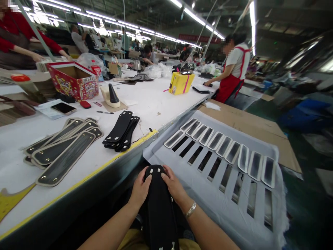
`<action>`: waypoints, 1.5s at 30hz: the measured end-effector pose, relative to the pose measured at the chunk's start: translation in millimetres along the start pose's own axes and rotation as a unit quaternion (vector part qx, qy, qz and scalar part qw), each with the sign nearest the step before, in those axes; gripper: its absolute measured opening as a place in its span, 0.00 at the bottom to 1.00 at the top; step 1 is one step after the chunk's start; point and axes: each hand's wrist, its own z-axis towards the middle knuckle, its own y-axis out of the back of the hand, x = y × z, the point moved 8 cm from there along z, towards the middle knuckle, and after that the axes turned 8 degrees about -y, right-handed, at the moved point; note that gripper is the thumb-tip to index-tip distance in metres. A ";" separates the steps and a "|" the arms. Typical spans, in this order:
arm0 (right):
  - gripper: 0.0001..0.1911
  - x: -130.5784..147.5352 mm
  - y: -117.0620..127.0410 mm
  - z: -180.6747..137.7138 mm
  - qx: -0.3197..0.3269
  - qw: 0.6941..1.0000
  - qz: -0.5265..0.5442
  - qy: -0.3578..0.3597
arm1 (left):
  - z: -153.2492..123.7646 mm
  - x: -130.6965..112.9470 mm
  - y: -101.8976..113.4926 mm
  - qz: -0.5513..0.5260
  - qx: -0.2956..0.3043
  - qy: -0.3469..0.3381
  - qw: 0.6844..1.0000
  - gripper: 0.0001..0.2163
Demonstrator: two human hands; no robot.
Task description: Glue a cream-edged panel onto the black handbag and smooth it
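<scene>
As hands (141,188) (173,184) hold black strip (160,211), open red box (87,88)

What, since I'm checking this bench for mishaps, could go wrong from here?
1. The left hand and right hand grip the black piece near its far end, off the bench, so it might drop if they loosen.
2. The stack of black strips lies loosely piled near the yellow edge; a bump could knock some off.
3. The bracelet on the right wrist is close to the black piece and might scratch it.
</scene>
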 end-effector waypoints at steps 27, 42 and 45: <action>0.49 -15.7 -3.6 -173.1 0.113 0.990 -0.063 -0.051 | -143.3 -5.7 -7.8 -0.081 0.123 0.093 0.985 0.36; 0.48 -15.9 -11.5 -182.4 0.074 0.992 -0.104 -0.022 | -72.8 -12.5 2.7 0.038 0.049 0.033 0.998 0.37; 0.48 -11.6 -7.0 -186.5 0.068 0.990 -0.117 -0.035 | -20.8 -27.9 -0.9 0.091 0.041 0.024 0.995 0.27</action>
